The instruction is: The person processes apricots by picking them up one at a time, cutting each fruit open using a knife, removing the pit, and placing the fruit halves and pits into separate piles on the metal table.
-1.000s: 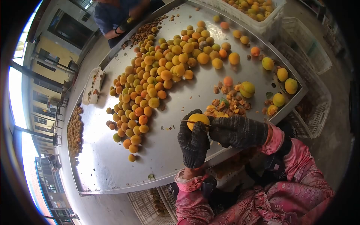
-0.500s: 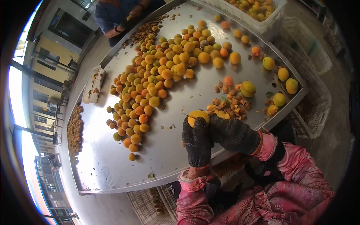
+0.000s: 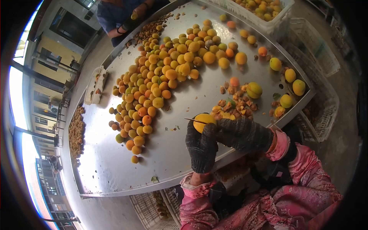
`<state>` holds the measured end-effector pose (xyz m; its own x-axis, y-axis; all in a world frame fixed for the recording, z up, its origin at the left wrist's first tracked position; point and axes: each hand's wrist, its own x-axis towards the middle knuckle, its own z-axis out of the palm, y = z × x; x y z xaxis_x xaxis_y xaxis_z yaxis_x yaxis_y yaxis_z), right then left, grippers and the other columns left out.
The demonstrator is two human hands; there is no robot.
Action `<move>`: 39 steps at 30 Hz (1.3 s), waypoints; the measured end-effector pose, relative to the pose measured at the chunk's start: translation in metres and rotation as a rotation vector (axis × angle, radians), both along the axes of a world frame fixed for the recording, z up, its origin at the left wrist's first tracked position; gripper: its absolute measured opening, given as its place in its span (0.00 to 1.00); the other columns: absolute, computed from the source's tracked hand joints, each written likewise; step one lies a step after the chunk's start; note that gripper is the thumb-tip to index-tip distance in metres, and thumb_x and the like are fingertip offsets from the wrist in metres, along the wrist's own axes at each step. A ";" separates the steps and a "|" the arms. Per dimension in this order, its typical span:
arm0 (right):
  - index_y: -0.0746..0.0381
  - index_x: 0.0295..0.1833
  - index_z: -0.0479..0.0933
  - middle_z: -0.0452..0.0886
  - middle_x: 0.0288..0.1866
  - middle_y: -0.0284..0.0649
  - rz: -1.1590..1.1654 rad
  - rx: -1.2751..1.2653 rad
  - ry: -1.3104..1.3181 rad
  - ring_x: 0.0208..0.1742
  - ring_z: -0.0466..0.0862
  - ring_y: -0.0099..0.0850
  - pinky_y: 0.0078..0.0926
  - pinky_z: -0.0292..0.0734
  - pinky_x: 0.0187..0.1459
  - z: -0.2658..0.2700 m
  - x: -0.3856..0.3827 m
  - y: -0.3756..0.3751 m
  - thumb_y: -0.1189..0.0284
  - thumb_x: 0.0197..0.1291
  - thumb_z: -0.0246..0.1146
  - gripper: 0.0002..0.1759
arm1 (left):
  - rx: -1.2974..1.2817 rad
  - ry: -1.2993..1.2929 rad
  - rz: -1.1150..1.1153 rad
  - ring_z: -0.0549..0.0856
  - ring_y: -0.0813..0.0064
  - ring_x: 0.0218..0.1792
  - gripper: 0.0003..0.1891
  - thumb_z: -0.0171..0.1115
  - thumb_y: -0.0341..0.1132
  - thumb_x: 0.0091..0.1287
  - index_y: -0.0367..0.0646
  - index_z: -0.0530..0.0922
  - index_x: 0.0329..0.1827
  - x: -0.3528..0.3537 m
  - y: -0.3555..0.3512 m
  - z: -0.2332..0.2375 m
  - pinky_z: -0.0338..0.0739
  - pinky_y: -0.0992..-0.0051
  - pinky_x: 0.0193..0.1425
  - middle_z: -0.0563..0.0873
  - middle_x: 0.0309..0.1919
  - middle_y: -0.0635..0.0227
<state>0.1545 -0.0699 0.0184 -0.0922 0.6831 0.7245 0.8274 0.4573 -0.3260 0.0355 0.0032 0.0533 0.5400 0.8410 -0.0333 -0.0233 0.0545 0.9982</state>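
My left hand (image 3: 201,150), in a dark knitted glove, is closed around a yellow apricot (image 3: 205,119). A thin, dark, pointed blade (image 3: 193,120) lies across the apricot, its tip sticking out to the left. My right hand (image 3: 245,135), gloved alike, presses against the fruit from the right with its fingers closed. It seems to grip the blade, whose handle is hidden in the glove. Just beyond my hands lies a pile of apricot pits and torn flesh (image 3: 235,105). A larger greenish-yellow apricot (image 3: 254,90) rests behind that pile.
A big heap of apricots (image 3: 161,73) spreads over the metal table (image 3: 184,149). Pits (image 3: 76,132) gather along the left edge. A narrow white tray (image 3: 95,86) sits there too. White crates (image 3: 276,23) stand at the right. Across the table is another person (image 3: 115,19).
The blade has shifted round and more of it shows to the left of the apricot. My right hand has moved slightly right. The view has barely shifted.
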 end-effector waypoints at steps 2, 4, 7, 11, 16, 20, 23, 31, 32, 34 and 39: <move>0.64 0.61 0.67 0.78 0.38 0.32 0.196 -0.312 0.569 0.32 0.75 0.17 0.18 0.73 0.34 -0.002 -0.003 -0.001 0.76 0.63 0.55 0.20 | -0.038 0.037 0.054 0.72 0.84 0.17 0.18 0.52 0.45 0.67 0.37 0.72 0.47 -0.001 0.000 0.000 0.66 0.84 0.19 0.78 0.27 0.70; 0.64 0.61 0.67 0.79 0.38 0.32 0.253 -0.505 0.787 0.34 0.77 0.18 0.20 0.74 0.35 0.013 -0.003 -0.009 0.77 0.62 0.55 0.21 | -0.126 -0.054 -0.017 0.78 0.80 0.32 0.14 0.56 0.32 0.65 0.36 0.71 0.51 -0.006 0.003 -0.001 0.73 0.81 0.35 0.80 0.35 0.68; 0.64 0.62 0.66 0.79 0.39 0.33 0.328 -0.728 0.962 0.36 0.79 0.21 0.24 0.75 0.37 0.028 0.001 -0.015 0.78 0.61 0.55 0.23 | 0.017 -0.085 -0.059 0.78 0.81 0.32 0.14 0.56 0.32 0.65 0.35 0.71 0.51 -0.010 0.005 -0.001 0.74 0.81 0.33 0.80 0.35 0.67; 0.65 0.61 0.66 0.80 0.38 0.33 0.406 -0.386 0.631 0.34 0.79 0.23 0.25 0.76 0.35 0.008 0.001 -0.013 0.77 0.61 0.56 0.22 | 0.188 -0.139 -0.132 0.79 0.82 0.32 0.14 0.56 0.31 0.65 0.35 0.71 0.52 -0.012 0.011 -0.002 0.74 0.81 0.33 0.80 0.36 0.66; 0.66 0.54 0.71 0.80 0.36 0.45 0.020 -0.313 0.565 0.34 0.82 0.37 0.32 0.77 0.35 -0.011 -0.018 -0.002 0.74 0.58 0.59 0.18 | -0.030 0.045 0.078 0.76 0.83 0.21 0.20 0.54 0.46 0.66 0.36 0.73 0.47 0.004 0.004 -0.010 0.68 0.85 0.20 0.79 0.27 0.67; 0.66 0.49 0.72 0.78 0.36 0.53 -0.140 -0.375 0.458 0.37 0.80 0.48 0.37 0.77 0.35 -0.005 -0.018 -0.003 0.74 0.56 0.59 0.15 | -0.299 0.082 0.073 0.72 0.81 0.12 0.23 0.49 0.54 0.66 0.38 0.74 0.42 0.004 0.007 -0.012 0.64 0.83 0.13 0.76 0.18 0.69; 0.65 0.47 0.73 0.79 0.31 0.44 -0.079 -0.153 0.577 0.29 0.81 0.38 0.30 0.75 0.30 -0.002 -0.023 0.002 0.73 0.59 0.58 0.12 | -0.185 0.075 0.018 0.74 0.81 0.14 0.23 0.50 0.51 0.67 0.37 0.73 0.46 -0.001 0.008 -0.003 0.65 0.83 0.13 0.78 0.22 0.67; 0.63 0.46 0.74 0.71 0.25 0.28 0.357 -0.758 1.248 0.25 0.69 0.15 0.18 0.67 0.27 0.033 -0.011 -0.013 0.72 0.65 0.54 0.08 | 0.038 -0.086 -0.097 0.78 0.80 0.26 0.19 0.52 0.41 0.66 0.35 0.70 0.53 -0.009 0.011 -0.004 0.71 0.82 0.24 0.81 0.32 0.65; 0.63 0.46 0.74 0.74 0.26 0.29 0.323 -0.768 1.221 0.26 0.72 0.17 0.20 0.69 0.28 0.034 -0.011 -0.013 0.73 0.63 0.55 0.08 | -0.011 -0.084 -0.130 0.78 0.79 0.29 0.16 0.52 0.35 0.66 0.36 0.70 0.53 -0.010 0.012 -0.002 0.75 0.80 0.29 0.80 0.33 0.65; 0.63 0.46 0.74 0.76 0.28 0.33 0.060 -0.345 0.510 0.28 0.76 0.22 0.24 0.71 0.29 -0.005 -0.009 0.000 0.73 0.62 0.56 0.09 | -0.067 -0.024 -0.070 0.78 0.79 0.27 0.19 0.53 0.43 0.65 0.36 0.71 0.51 -0.005 0.009 -0.003 0.74 0.81 0.27 0.80 0.33 0.65; 0.69 0.55 0.70 0.74 0.53 0.49 -0.105 -0.376 0.325 0.52 0.78 0.38 0.34 0.75 0.52 0.003 -0.018 -0.007 0.76 0.57 0.57 0.19 | -0.245 -0.048 0.085 0.78 0.74 0.25 0.25 0.55 0.55 0.63 0.38 0.73 0.46 0.002 0.024 -0.040 0.76 0.78 0.27 0.80 0.32 0.64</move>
